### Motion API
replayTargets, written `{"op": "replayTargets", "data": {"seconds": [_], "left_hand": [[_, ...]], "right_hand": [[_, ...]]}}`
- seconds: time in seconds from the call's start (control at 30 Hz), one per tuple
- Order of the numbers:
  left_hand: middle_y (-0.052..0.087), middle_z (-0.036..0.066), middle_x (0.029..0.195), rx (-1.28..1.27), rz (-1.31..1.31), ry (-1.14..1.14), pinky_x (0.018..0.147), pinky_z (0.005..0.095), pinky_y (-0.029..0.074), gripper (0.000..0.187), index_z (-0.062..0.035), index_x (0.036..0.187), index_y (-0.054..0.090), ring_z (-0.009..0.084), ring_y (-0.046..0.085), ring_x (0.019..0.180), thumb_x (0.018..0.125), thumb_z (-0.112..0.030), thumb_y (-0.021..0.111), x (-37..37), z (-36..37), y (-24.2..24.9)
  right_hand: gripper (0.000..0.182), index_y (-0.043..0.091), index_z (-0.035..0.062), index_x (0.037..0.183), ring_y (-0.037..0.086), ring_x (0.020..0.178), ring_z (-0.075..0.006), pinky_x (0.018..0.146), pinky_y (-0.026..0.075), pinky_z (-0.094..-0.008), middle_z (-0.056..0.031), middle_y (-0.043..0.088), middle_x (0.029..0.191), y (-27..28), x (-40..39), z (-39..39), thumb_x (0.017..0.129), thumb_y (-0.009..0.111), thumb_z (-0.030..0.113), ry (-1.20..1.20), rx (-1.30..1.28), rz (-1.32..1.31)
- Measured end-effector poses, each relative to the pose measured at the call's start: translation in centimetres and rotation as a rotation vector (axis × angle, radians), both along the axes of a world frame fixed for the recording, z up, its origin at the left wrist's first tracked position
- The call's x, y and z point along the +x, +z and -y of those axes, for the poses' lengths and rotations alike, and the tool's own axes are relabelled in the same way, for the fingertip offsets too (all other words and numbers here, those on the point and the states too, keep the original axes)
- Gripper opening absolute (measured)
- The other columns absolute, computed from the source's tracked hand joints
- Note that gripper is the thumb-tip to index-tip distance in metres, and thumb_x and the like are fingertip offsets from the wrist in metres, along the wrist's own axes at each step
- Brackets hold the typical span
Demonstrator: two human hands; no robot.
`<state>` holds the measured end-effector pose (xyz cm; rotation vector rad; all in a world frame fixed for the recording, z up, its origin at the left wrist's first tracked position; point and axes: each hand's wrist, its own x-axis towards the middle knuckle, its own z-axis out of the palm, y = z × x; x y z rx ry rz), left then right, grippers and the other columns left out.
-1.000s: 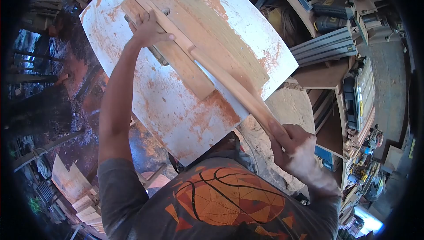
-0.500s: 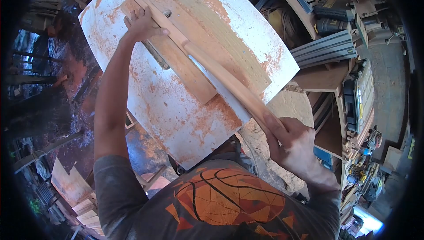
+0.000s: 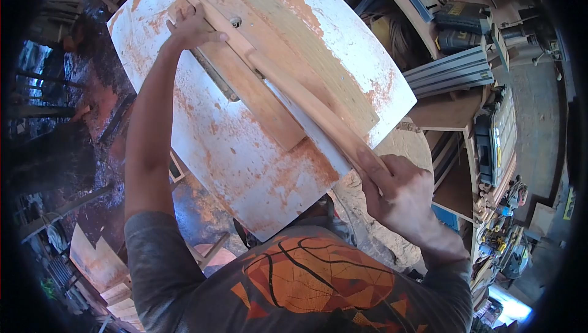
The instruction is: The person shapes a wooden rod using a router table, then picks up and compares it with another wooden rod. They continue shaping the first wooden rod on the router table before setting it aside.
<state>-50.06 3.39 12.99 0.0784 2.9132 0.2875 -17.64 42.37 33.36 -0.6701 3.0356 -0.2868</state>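
Note:
A long wooden strip (image 3: 300, 90) lies diagonally across the white tabletop (image 3: 239, 170), with a step in its profile near the middle. My right hand (image 3: 397, 192) is wrapped round its near end, past the table's edge. My left hand (image 3: 195, 29) rests with fingers spread over a flat board (image 3: 260, 97) beside the strip, its thumb reaching to the strip. A small round metal part (image 3: 236, 22) shows against the strip's far side, by a wide plywood board (image 3: 318, 57). A dark metal slot piece (image 3: 217, 79) lies along the flat board's left edge.
Reddish sawdust (image 3: 312, 161) is scattered over the tabletop. Shelving (image 3: 450, 112) with stacked pale bars (image 3: 450, 66) and tool cases (image 3: 462, 26) stands on the right. A broken panel (image 3: 95, 256) leans at lower left, and sawdust covers a surface below the table's right corner.
The strip has slid a little way up and left along the boards, away from me. Both my hands have shifted slightly the same way, the right keeping its grip.

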Motion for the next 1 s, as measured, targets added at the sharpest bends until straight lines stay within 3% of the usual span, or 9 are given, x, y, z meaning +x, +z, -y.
{"op": "replayTargets", "data": {"seconds": [0.23,0.43,0.5,0.57,0.8,0.87,1.0], "left_hand": [[0.007,0.029,0.168,-0.023,-0.026,0.014,0.117,0.0741,0.003,0.154,-0.0078,0.163,0.011,0.0568,-0.002,0.152,0.049,-0.084,0.081,-1.8,1.2,-0.5],[0.003,0.029,0.168,-0.051,-0.002,-0.012,0.115,0.0759,0.004,0.154,-0.0079,0.164,0.009,0.0586,-0.004,0.151,0.05,-0.083,0.081,-3.3,2.1,-0.2],[0.003,0.029,0.168,-0.045,0.004,0.005,0.116,0.0756,0.005,0.154,-0.008,0.164,0.008,0.058,-0.004,0.151,0.051,-0.083,0.081,-3.7,2.5,-0.3],[0.004,0.03,0.168,-0.039,0.011,0.026,0.116,0.0753,0.005,0.153,-0.0082,0.164,0.008,0.0574,-0.004,0.152,0.051,-0.083,0.081,-4.1,2.9,-0.3],[0.006,0.027,0.169,-0.095,0.017,0.026,0.117,0.0742,0.008,0.151,-0.0082,0.164,0.012,0.0562,0.002,0.152,0.053,-0.085,0.079,-5.2,3.8,-0.1],[0.006,0.027,0.169,-0.103,0.016,0.026,0.117,0.0743,0.008,0.151,-0.008,0.164,0.013,0.0563,0.003,0.152,0.053,-0.086,0.078,-5.7,4.0,0.0],[0.007,0.027,0.168,-0.095,-0.003,0.026,0.117,0.0743,0.009,0.152,-0.0079,0.164,0.013,0.0555,0.004,0.152,0.052,-0.088,0.077,-6.6,5.0,-0.6]], "right_hand": [[0.049,0.068,0.0095,0.126,0.064,0.059,-0.0245,0.049,0.05,-0.0371,-0.0076,0.065,0.073,-0.3,-0.9,1.2,0.079,0.078,0.008,-0.004,0.034,-0.016],[0.047,0.068,0.0119,0.126,0.064,0.059,-0.0239,0.048,0.05,-0.0375,-0.0058,0.064,0.073,-0.5,-1.9,2.2,0.08,0.076,0.01,-0.014,0.036,-0.015],[0.047,0.068,0.012,0.126,0.064,0.059,-0.0237,0.048,0.05,-0.0372,-0.0056,0.064,0.073,-0.5,-2.2,2.5,0.08,0.076,0.01,-0.013,0.041,-0.024],[0.044,0.071,0.0051,0.122,0.06,0.056,-0.0192,0.044,0.047,-0.0346,-0.0035,0.054,0.067,-0.4,-2.6,2.8,0.079,0.072,0.01,0.012,0.049,-0.052],[0.046,0.071,0.0037,0.123,0.059,0.056,-0.0192,0.043,0.046,-0.0351,-0.0046,0.054,0.067,-1.5,-3.5,3.3,0.078,0.071,0.01,0.013,0.005,-0.069],[0.045,0.07,0.0084,0.124,0.063,0.058,-0.0217,0.048,0.048,-0.0366,-0.0041,0.059,0.068,-1.5,-3.7,3.5,0.079,0.076,0.009,-0.015,0.021,-0.039],[0.045,0.071,0.008,0.124,0.061,0.057,-0.0206,0.046,0.046,-0.036,-0.0038,0.057,0.066,-1.5,-4.3,4.2,0.079,0.076,0.009,-0.012,0.005,-0.057]]}}
